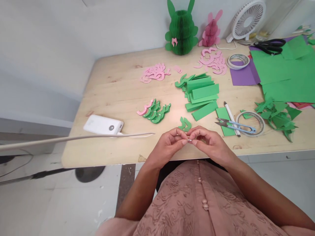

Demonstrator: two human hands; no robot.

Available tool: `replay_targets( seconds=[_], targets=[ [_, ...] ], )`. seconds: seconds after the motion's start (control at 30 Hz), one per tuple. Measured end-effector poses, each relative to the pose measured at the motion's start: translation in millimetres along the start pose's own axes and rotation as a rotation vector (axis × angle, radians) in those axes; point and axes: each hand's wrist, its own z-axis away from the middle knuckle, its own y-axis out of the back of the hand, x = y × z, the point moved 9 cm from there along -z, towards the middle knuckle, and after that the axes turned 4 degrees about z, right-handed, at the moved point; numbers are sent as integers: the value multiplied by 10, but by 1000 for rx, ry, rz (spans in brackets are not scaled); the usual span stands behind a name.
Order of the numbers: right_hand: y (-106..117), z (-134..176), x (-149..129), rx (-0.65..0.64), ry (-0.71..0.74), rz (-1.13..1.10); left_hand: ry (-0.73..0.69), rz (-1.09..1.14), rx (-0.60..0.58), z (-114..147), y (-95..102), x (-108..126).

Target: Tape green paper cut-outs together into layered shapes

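My left hand (168,146) and my right hand (211,144) meet at the table's front edge, both closed in a pinch. Between the fingertips shows a small white piece (189,140), too small to name. Just beyond my fingers lie curved green paper cutouts (185,124). To their left is a cluster of wavy green strips (157,113) with white patches, and a wavy pink strip (145,107) beside them. Folded green paper strips (205,91) are stacked further back.
Blue thread snips (236,124), a white pen (232,118) and a tape roll (262,124) lie to the right, near green scraps (279,114). A white power bank (103,125) sits left. Behind stand a green paper rabbit (182,32), pink rabbit (211,31) and fan (248,21).
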Motion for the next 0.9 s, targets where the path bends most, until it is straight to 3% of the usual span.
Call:
replay_targets(
  seconds=[0.53, 0.9],
  targets=[
    [-18, -24, 87, 0, -24, 29, -25, -98, 42, 37, 99, -6],
    [222, -123, 83, 122, -42, 261, -232, -540, 217, 204, 284, 81]
  ],
)
